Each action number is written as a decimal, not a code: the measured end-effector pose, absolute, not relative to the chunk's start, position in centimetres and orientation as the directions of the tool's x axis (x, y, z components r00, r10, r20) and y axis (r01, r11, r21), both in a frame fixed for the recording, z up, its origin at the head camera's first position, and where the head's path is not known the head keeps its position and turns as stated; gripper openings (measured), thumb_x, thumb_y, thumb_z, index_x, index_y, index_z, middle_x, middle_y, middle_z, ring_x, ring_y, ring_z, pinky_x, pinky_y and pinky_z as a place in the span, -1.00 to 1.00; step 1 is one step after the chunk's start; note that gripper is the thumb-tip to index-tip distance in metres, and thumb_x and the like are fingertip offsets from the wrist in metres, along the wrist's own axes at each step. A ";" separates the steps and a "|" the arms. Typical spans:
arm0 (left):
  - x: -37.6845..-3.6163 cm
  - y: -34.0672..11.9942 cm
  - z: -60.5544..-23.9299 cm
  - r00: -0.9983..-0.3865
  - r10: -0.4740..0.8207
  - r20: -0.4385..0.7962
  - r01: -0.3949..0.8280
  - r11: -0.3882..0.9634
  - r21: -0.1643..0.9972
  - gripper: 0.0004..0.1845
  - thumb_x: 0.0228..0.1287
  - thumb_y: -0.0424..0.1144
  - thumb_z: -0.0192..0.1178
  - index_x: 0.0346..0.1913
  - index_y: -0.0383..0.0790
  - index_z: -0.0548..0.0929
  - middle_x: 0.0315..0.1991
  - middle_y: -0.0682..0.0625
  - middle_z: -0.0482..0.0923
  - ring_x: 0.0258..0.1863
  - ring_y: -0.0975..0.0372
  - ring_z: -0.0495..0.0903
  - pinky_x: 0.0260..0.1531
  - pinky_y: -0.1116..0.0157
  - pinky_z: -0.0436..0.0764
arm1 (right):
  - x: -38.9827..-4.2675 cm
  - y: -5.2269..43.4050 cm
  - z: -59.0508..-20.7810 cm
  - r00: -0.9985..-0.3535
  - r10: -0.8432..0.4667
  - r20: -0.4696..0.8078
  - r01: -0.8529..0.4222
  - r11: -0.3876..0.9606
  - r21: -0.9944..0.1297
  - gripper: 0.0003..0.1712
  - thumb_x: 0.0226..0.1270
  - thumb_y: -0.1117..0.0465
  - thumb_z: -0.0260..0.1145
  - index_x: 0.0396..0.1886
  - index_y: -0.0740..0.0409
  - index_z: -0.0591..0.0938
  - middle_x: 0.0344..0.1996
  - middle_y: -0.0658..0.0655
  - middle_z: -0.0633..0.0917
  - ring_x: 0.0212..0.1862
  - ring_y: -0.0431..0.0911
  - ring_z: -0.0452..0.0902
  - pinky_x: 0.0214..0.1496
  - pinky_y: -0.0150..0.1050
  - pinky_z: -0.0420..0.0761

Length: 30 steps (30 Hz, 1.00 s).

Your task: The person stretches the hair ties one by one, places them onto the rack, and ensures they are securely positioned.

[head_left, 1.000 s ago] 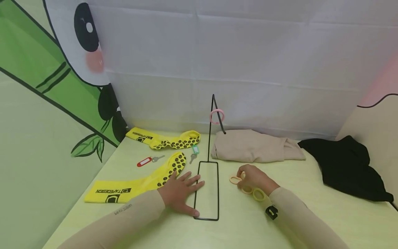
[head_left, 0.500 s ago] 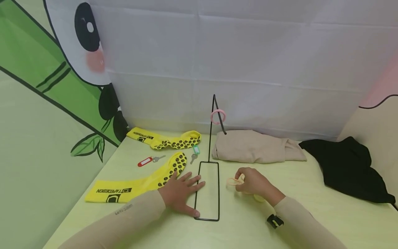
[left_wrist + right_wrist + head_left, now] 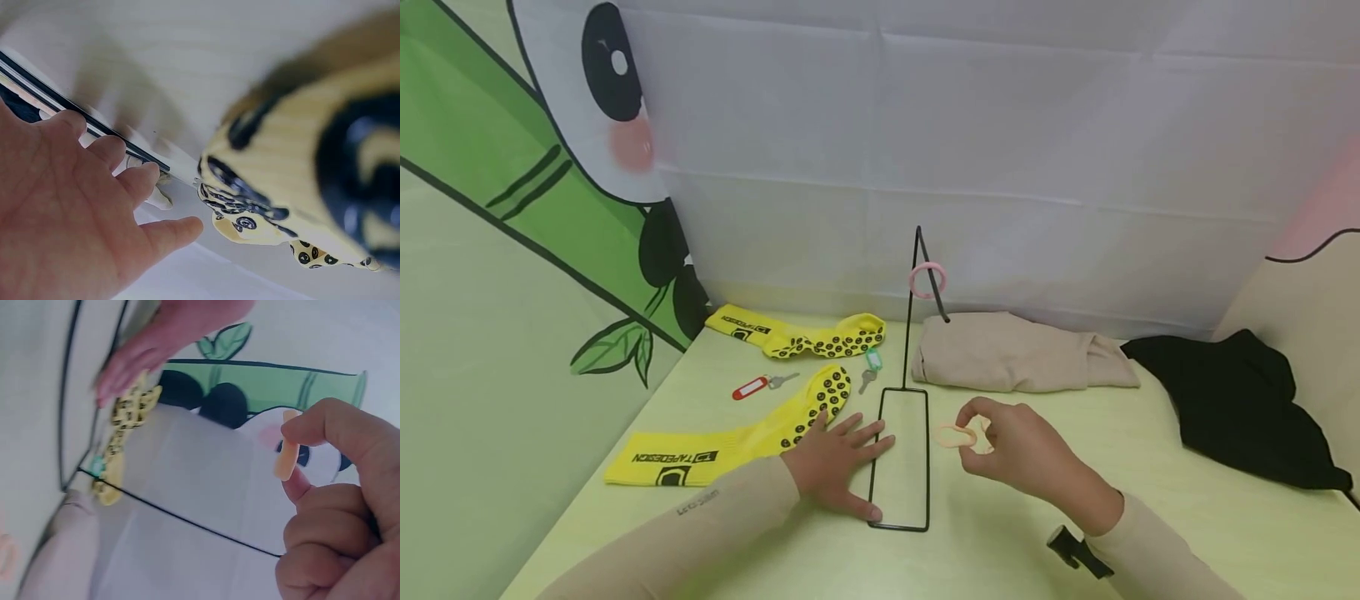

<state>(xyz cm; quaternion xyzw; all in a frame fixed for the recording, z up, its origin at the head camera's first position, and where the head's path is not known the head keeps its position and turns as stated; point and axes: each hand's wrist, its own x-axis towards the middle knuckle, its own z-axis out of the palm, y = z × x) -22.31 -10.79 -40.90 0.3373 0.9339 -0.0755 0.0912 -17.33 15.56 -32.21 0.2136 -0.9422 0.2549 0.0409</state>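
The right hand (image 3: 1018, 450) has a small peach hair ring (image 3: 956, 436) pinched between thumb and forefinger, lifted just clear of the pale green table (image 3: 1150, 467), a little right of the black wire stand (image 3: 904, 454). The left hand (image 3: 835, 462) lies flat with straight fingers on the table at the stand's base frame, its fingertips (image 3: 147, 175) touching the wire, right beside the toe of a yellow grip sock (image 3: 737, 442).

A pink hair ring (image 3: 927, 280) already hangs on the stand's hook near the back edge, above a folded beige cloth (image 3: 1015, 354). A second yellow sock (image 3: 805, 337), a red key tag (image 3: 750, 389) and a green one (image 3: 872, 359) lie toward the back left corner; a black garment (image 3: 1232, 400) sits at the right edge.

The pinch looks light and covers only one side of the ring, so I'd guess it could slip out. The stand is thin, and a knock against the upright might tip it if the flat hand eases off.
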 end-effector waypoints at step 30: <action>-22.4 -10.8 -40.9 -0.756 0.613 -0.230 0.643 0.761 -0.083 0.10 -0.20 0.68 -0.22 0.45 0.25 -0.08 0.49 0.14 -0.13 0.46 0.02 -0.06 0.27 -0.28 -0.04 | -16.7 13.8 -23.4 -0.345 -0.316 0.884 -0.717 0.697 -0.031 -0.50 -0.08 0.06 0.38 -0.12 0.20 0.57 -0.92 -0.14 0.10 -0.77 -0.38 -0.17 -0.76 -0.49 -0.11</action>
